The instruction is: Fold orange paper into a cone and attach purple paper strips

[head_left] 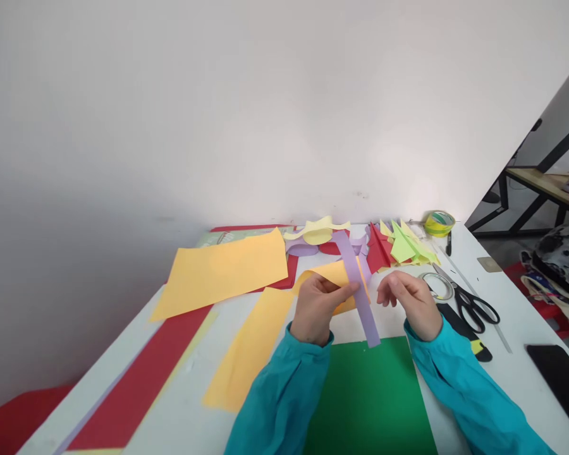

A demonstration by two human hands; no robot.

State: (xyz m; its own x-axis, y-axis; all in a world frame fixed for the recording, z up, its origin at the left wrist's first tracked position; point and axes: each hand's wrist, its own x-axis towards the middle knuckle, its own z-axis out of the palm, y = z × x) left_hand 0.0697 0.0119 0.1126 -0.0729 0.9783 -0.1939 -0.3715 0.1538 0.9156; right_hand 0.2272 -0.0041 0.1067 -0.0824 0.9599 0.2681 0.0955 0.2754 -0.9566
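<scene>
My left hand (315, 306) pinches a purple paper strip (353, 265) between thumb and fingers, raised over the table. Right behind that strip curls an orange paper piece (332, 273); whether it is gripped too, I cannot tell. Across a small gap, my right hand (415, 303) hovers with its fingers bent in and the thumb close to them. Anything between those fingertips is too small to make out. Below both hands lies a green paper sheet (374, 392). Black-handled scissors (471, 306) and a tape roll (437, 287) rest beside my right hand.
Orange sheets (227, 272) and red paper (142, 379) cover the left side. At the back are curled paper pieces (317, 230), folded paper shapes (403, 243) and a yellow-green tape roll (439, 223). A black flat object (559, 379) lies at the right edge.
</scene>
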